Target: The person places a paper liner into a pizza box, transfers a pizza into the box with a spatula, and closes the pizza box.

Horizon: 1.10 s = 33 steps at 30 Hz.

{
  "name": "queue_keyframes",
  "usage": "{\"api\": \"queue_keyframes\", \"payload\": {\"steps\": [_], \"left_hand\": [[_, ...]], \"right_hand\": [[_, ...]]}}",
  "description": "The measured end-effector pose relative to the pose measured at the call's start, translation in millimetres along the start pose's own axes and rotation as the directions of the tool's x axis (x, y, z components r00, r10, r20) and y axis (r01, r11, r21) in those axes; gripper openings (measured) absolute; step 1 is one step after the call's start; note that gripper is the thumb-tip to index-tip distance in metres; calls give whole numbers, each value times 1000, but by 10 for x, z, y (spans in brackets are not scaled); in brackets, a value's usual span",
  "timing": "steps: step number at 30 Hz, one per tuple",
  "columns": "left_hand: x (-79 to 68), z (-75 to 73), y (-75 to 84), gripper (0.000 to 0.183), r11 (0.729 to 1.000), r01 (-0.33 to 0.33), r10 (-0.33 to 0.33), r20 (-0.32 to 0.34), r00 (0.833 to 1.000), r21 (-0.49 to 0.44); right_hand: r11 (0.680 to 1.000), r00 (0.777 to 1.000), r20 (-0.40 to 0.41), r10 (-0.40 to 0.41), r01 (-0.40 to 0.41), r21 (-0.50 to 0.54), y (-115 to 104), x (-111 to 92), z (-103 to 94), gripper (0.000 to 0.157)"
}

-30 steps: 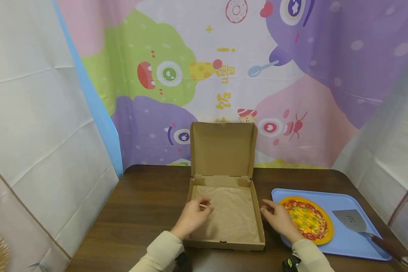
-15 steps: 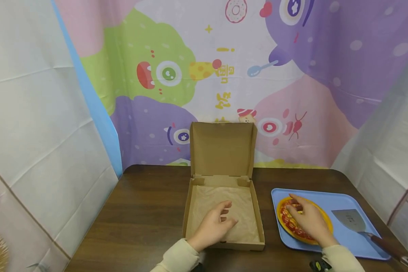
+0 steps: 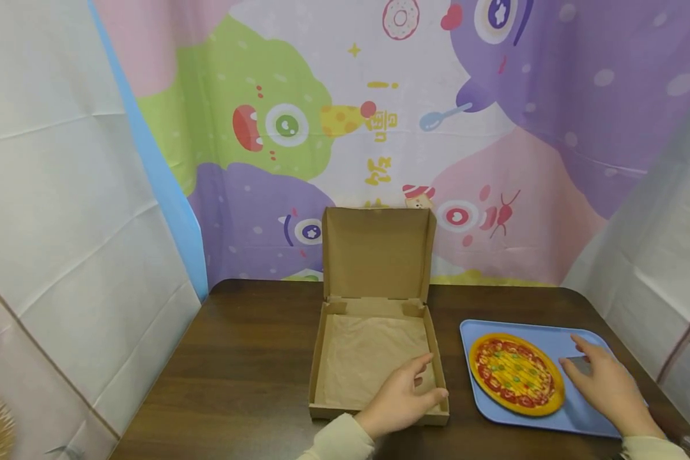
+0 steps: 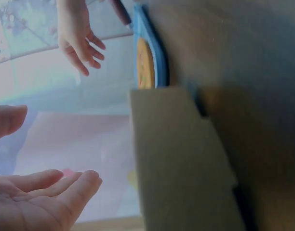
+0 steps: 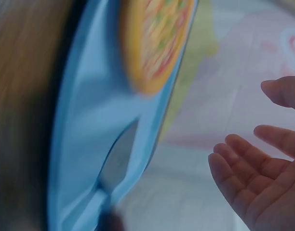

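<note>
In the head view, my left hand is over the front right corner of an opened cardboard pizza box, fingers loosely bent and holding nothing. Brown paper lines the box. My right hand hovers above the right part of a blue tray, its thumb and fingers spread around air. Beneath it lies a spatula, mostly covered in the head view but showing its metal blade and dark handle in the right wrist view. A round pizza with a yellow crust rests on the tray, left of the right hand.
The dark wooden table carries the box and, to its right, the tray. A cartoon-printed curtain hangs behind the table. The box's lid stands upright at the back.
My right hand has travelled right, from beside the box, across the pizza, to over the spatula. My left hand has shifted right across the box. The box, pizza and tray stay put.
</note>
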<state>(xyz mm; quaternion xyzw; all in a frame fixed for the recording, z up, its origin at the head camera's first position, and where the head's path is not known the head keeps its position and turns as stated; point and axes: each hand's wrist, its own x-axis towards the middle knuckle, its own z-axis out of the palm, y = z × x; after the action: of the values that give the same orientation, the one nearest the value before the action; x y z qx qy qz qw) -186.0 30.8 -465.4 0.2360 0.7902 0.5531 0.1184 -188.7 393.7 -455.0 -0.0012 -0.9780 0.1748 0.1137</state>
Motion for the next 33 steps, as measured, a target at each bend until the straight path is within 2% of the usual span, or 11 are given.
{"api": "queue_keyframes", "payload": {"steps": [4, 8, 13, 17, 22, 27, 30, 33], "left_hand": [[6, 129, -7, 66, 999, -12, 10, 41, 999, 39], [24, 259, -9, 62, 995, -57, 50, 84, 995, 84], [62, 409, -2, 59, 981, -111, 94, 113, 989, 156], [110, 512, 20, 60, 977, -103, 76, 144, 987, 189], [182, 642, 43, 63, 966, -84, 41, 175, 984, 244], [234, 780, 47, 68, 954, -45, 0, 150, 989, 296], [267, 875, 60, 70, 942, -8, -27, 99, 995, 336], [296, 967, 61, 71, 940, 55, -73, 42, 996, 336]], "right_hand": [[998, 999, 0, 36, -36, -58, 325, -65, -46, 63], [994, 998, 16, 62, -60, -95, 558, -115, -63, 62], [987, 992, 69, 103, -94, -132, 710, -128, -87, 61], [983, 984, 128, 125, -106, -147, 795, -145, -88, 58], [983, 985, 138, 107, -84, -163, 861, -169, -70, 52], [977, 978, 166, 127, -94, -191, 880, -193, -65, 53], [977, 976, 180, 126, -90, -195, 897, -205, -71, 52], [975, 967, 207, 149, -108, -196, 924, -198, -69, 53]]}}
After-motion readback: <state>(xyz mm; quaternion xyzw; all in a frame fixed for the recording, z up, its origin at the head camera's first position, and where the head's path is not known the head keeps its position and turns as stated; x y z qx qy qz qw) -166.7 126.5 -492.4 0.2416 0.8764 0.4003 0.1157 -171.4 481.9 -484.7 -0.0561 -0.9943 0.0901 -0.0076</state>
